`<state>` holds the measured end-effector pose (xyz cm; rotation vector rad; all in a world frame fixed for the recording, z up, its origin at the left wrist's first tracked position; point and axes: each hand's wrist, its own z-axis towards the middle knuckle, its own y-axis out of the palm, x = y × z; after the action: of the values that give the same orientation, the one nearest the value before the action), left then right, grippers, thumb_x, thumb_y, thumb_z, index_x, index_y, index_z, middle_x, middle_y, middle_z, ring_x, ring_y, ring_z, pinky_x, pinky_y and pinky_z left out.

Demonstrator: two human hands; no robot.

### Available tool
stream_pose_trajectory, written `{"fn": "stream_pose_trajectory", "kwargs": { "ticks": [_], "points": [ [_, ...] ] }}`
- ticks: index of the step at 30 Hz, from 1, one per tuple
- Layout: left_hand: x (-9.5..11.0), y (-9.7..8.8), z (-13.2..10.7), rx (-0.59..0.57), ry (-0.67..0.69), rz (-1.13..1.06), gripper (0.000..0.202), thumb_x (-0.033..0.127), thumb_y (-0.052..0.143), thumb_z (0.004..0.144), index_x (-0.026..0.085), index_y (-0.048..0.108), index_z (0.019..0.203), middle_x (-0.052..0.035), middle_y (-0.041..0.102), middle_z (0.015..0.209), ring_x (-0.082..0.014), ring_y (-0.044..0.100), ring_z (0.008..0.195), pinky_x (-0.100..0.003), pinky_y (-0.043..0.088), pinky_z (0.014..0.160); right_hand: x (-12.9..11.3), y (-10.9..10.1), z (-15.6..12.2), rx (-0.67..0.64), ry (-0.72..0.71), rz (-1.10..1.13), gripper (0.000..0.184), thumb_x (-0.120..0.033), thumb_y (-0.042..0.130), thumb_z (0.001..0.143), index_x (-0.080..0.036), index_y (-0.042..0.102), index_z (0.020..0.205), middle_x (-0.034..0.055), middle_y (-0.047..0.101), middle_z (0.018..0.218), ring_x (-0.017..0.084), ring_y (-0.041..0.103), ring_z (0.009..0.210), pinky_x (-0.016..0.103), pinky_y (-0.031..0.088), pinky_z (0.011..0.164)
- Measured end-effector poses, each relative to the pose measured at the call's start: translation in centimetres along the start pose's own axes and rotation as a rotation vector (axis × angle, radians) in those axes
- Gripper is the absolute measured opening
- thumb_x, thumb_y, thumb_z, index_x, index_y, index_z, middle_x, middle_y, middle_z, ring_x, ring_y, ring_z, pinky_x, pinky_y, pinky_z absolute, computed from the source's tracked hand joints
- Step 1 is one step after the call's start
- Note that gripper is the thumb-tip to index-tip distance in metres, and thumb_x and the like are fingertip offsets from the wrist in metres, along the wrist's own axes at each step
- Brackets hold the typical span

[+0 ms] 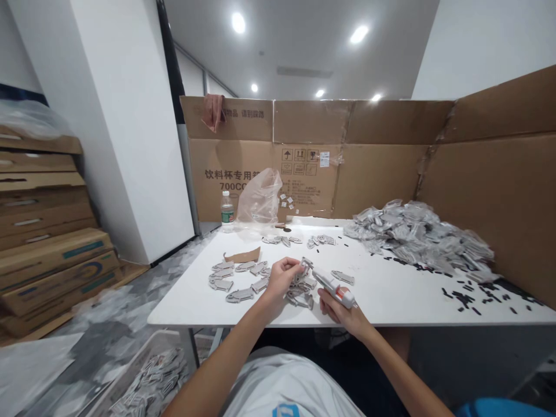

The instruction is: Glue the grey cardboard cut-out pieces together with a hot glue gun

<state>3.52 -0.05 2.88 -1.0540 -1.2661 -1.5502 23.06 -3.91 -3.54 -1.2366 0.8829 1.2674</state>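
Steadily, right fingers (326, 304) wrap a glue gun (332, 286), its nozzle near the grey cut-out (306, 266) pinched by left fingers (296, 267).

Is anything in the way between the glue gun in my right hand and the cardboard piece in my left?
No, nothing visible. The hot glue gun in your right hand points straight at the cardboard piece in your left hand.

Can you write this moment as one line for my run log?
left hand: holds grey cut-out piece | right hand: holds hot glue gun | nearby: more grey pieces on white table
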Motion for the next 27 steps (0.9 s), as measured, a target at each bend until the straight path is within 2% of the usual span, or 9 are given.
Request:
{"fn": "stream_pose_trajectory", "kwargs": {
  "ticks": [4, 8, 18, 27],
  "points": [
    [0.2, 0.1, -0.2, -0.008, 0.011, -0.011, 0.025, 0.027, 0.089, 0.066, 0.015, 0.073, 0.082, -0.0033, 0.07, 0.076, -0.0142, 0.062, 0.069, -0.024, 0.046, 0.063, 0.1, 0.1, 0.1, 0.023, -0.004, -0.03, 0.065, -0.075, 0.064, 0.095, -0.02, 0.065, 0.06, -0.0021, 0.044, 0.047, 0.013, 0.037, 0.046, 0.031, 0.025, 0.049],
    [0.4, 0.2, -0.4, -0.015, 0.009, -0.009, 0.025, 0.027, 0.089, 0.067, 0.015, 0.073, 0.082, -0.0033, 0.07, 0.077, -0.0142, 0.062, 0.069, -0.024, 0.046, 0.063, 0.2, 0.1, 0.2, 0.047, 0.013, -0.074, 0.065, -0.073, 0.062, 0.095, -0.021, 0.065, 0.056, -0.0016, 0.043, 0.046, 0.013, 0.036, 0.045, 0.032, 0.025, 0.049],
    [0.3, 0.1, -0.3, -0.023, 0.014, -0.017, 0.026, 0.028, 0.091, 0.067, 0.016, 0.073, 0.082, -0.0033, 0.069, 0.077, -0.0148, 0.062, 0.069, -0.025, 0.045, 0.063, -1.2, 0.1, -0.2, 0.041, -0.007, -0.142, 0.065, -0.073, 0.06, 0.094, -0.023, 0.062, 0.052, -0.0016, 0.04, 0.044, 0.015, 0.037, 0.046, 0.034, 0.027, 0.052],
    [0.4, 0.2, -0.5, -0.028, -0.003, -0.021, 0.028, 0.029, 0.091, 0.067, 0.017, 0.072, 0.083, -0.003, 0.07, 0.077, -0.015, 0.062, 0.066, -0.026, 0.045, 0.061, -0.7, 0.1, 0.0, 0.038, -0.007, -0.139, 0.063, -0.067, 0.058, 0.097, -0.023, 0.061, 0.051, -0.0017, 0.041, 0.045, 0.015, 0.038, 0.046, 0.033, 0.027, 0.052]
  ]
}}
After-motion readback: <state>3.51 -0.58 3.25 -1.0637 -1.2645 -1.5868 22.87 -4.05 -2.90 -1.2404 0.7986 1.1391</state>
